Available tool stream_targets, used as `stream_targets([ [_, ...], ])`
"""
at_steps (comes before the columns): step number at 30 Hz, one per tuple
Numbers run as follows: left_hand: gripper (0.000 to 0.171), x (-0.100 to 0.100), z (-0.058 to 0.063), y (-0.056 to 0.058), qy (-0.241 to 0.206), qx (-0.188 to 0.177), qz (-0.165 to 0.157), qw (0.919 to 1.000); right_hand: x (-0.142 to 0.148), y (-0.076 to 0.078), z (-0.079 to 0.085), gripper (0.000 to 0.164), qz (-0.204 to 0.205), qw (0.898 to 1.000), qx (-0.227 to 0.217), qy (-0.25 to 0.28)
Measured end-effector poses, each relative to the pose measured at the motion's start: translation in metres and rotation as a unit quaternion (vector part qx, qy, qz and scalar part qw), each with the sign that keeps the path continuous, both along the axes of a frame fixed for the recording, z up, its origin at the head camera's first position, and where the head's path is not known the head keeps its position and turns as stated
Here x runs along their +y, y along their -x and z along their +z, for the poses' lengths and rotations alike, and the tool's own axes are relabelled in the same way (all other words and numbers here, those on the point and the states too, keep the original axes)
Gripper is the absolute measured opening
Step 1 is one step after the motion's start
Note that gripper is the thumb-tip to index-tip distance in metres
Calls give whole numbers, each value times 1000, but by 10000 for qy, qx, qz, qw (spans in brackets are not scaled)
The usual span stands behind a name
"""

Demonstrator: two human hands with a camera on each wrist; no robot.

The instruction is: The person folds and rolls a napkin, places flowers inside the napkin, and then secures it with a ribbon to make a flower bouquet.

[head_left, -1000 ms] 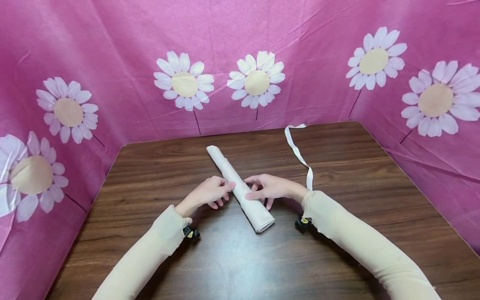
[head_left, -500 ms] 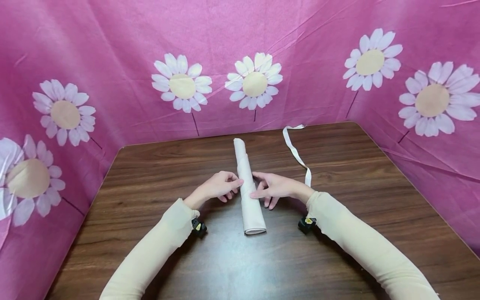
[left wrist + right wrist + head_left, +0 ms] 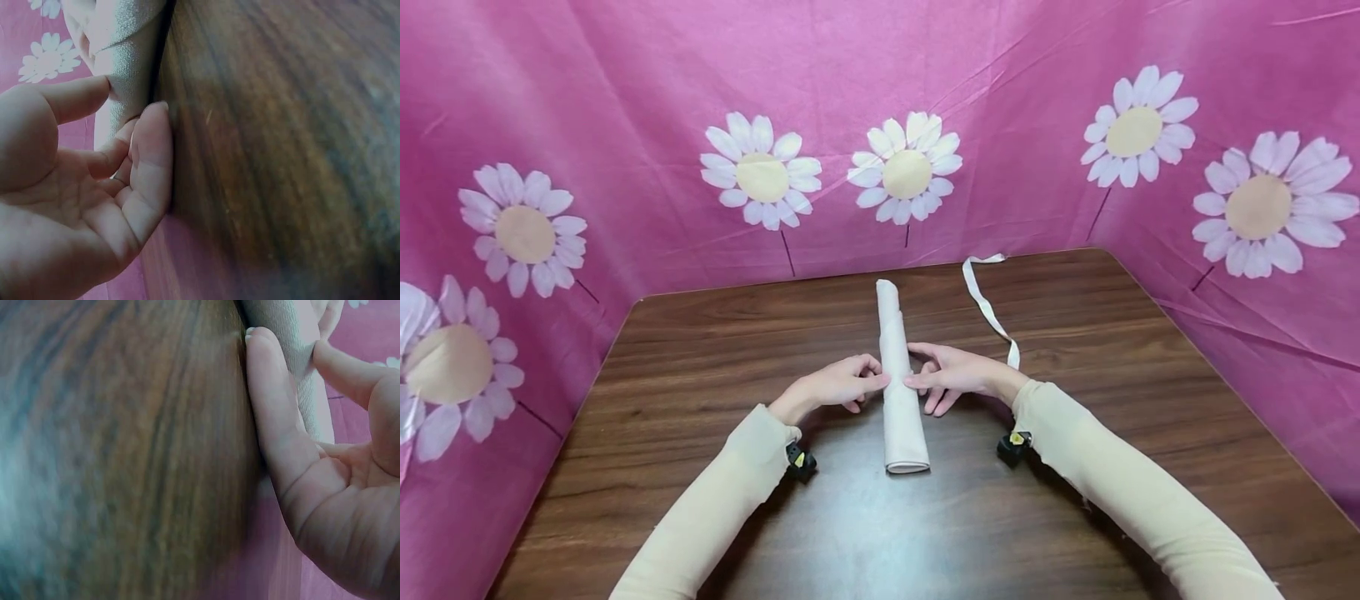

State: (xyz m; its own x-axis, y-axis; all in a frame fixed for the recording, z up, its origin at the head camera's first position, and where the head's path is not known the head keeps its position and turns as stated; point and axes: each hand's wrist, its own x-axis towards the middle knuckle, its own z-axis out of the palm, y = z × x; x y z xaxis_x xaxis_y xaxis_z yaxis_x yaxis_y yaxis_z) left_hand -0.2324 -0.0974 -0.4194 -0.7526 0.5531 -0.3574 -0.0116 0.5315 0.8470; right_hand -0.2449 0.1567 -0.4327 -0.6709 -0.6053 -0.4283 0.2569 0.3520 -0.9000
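Observation:
A rolled white towel (image 3: 893,392) lies on the wooden table, its long side pointing away from me and its wider end nearest. My left hand (image 3: 842,382) is at its left side, thumb tip against the roll and fingers loosely bent low beside it. From the right, my right hand (image 3: 955,373) touches the roll with its thumb, the other fingers reaching along its side. Both wrist views show a thumb (image 3: 81,97) on the textured cloth and fingers (image 3: 269,381) close to the tabletop. An edge of cloth crosses the roll in the left wrist view.
A narrow white ribbon (image 3: 985,304) lies at the back right of the table (image 3: 700,325), running toward my right wrist. A pink curtain (image 3: 842,67) with printed daisies encloses the back and both sides.
The towel roll has turned from a slant to nearly straight away from me, its far end swinging right. My left hand has moved right with it, and both thumbs remain against the roll.

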Motion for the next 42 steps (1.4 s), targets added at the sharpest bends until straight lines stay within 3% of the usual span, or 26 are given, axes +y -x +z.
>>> stream_targets([
  [10, 26, -1, -3, 1, -158, -45, -1, 9999, -6, -1, 1, 83, 10, 9998, 153, -83],
  [24, 24, 2, 1, -1, 98, 168, -1, 9998, -9, 0, -1, 79, -29, 9996, 231, -129],
  [36, 23, 0, 2, 1, 27, -174, 4, 9998, -6, -4, 2, 76, -79, 9999, 127, 61],
  [42, 25, -1, 2, 4, -48, -355, 10, 9994, 14, -12, 8, 70, 302, 9993, 167, 163],
])
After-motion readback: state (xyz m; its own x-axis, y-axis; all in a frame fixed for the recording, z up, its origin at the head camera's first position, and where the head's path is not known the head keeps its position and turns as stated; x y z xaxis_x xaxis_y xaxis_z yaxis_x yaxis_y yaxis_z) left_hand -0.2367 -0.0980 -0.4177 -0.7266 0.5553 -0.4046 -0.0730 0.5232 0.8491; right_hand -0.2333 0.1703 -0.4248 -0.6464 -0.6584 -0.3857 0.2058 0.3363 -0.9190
